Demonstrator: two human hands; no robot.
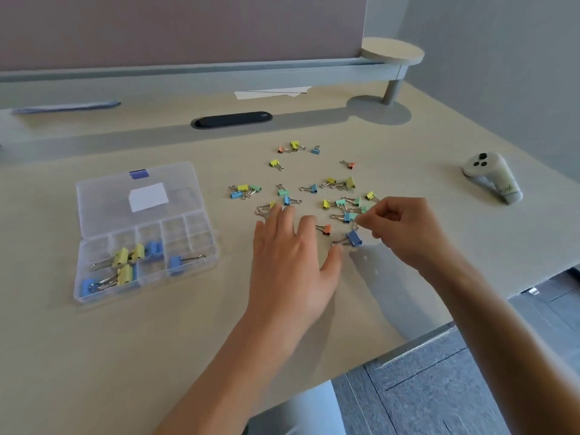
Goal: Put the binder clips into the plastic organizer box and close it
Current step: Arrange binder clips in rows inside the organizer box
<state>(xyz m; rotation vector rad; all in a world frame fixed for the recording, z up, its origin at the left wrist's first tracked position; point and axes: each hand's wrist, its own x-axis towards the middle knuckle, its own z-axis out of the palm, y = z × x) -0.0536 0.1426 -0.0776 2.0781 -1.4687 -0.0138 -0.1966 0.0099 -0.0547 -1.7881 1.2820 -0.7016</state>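
A clear plastic organizer box lies open on the left of the desk, lid tipped back, with several yellow and blue binder clips in its front compartments. Many small coloured binder clips are scattered mid-desk. My right hand pinches the wire handle of a larger blue binder clip, which hangs just above the desk. My left hand is spread flat, fingers straight, over the near edge of the scatter, its thumb close to that blue clip's other handle.
A white controller lies at the far right of the desk. A black oval cable slot and white papers sit at the back under a raised shelf. The desk's right edge drops to grey floor.
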